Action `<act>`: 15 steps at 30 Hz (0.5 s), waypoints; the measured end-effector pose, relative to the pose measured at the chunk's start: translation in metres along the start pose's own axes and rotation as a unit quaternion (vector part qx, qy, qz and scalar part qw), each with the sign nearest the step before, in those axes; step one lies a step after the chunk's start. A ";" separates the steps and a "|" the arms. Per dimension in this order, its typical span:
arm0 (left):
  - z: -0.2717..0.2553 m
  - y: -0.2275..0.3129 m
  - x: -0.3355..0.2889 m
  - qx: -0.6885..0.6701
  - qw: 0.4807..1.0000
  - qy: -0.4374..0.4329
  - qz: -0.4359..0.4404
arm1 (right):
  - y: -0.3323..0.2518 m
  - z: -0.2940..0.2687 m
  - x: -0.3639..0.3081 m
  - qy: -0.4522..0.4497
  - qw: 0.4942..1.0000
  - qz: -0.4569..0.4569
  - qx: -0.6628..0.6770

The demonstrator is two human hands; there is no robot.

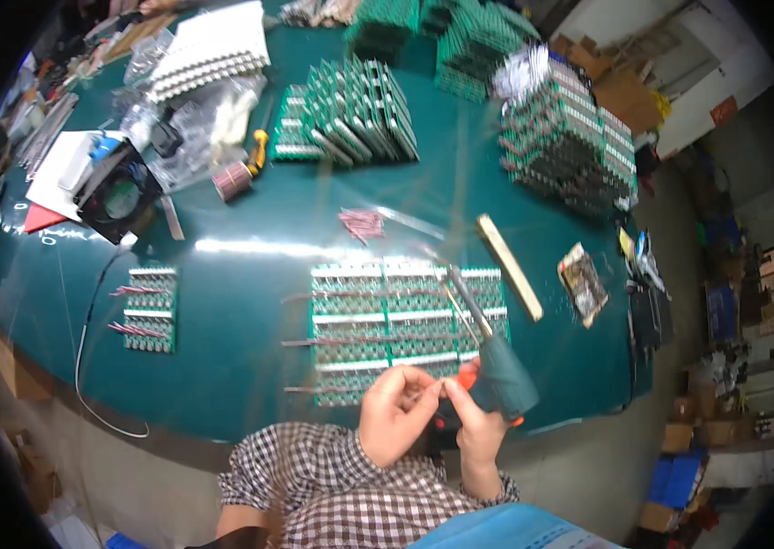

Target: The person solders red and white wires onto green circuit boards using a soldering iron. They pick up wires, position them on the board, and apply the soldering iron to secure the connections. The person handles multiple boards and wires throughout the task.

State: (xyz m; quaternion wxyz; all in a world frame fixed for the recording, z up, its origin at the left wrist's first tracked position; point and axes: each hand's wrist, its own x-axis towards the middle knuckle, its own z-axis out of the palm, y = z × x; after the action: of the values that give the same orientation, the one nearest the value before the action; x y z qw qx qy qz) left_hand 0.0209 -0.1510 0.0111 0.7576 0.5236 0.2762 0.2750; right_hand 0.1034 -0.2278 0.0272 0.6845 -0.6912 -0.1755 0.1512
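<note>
A soldering gun [508,373] with a dark green body and orange parts rests in my right hand [478,435], its thin metal tip slanting up over the circuit boards. My left hand [396,414] is closed in a pinch, meeting the right fingertips; whatever sits between them is too small to make out. Just beyond both hands lies a panel of green circuit boards [348,329] in rows with white strips, and reddish wires stick out at its left side. A small pile of short pink-red wires [361,224] lies past the panel.
At left is a smaller board pair [150,311] with wires, near a black fan [119,194] and its cable. A wooden bar [510,268] and a soldering-tip cleaning pad [583,285] lie right. Board stacks [360,114] stand behind, beside a yellow-handled tool [259,151] and wire spool [232,181].
</note>
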 end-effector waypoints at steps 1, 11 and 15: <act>0.001 -0.005 0.002 -0.019 1.000 -0.007 0.002 | 0.001 0.001 0.001 0.011 1.000 -0.018 -0.002; -0.014 0.002 -0.004 0.096 0.990 -0.008 0.104 | -0.002 0.007 -0.011 0.025 0.998 -0.032 -0.039; -0.015 0.006 -0.010 0.046 0.995 0.015 0.083 | -0.009 0.014 -0.013 0.024 0.999 0.029 0.013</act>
State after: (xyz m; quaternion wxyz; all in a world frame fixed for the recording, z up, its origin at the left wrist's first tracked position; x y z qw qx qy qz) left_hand 0.0026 -0.1468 0.0135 0.7035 0.5745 0.2553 0.3315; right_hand 0.0849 -0.2218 0.0360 0.6927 -0.6905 -0.1366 0.1569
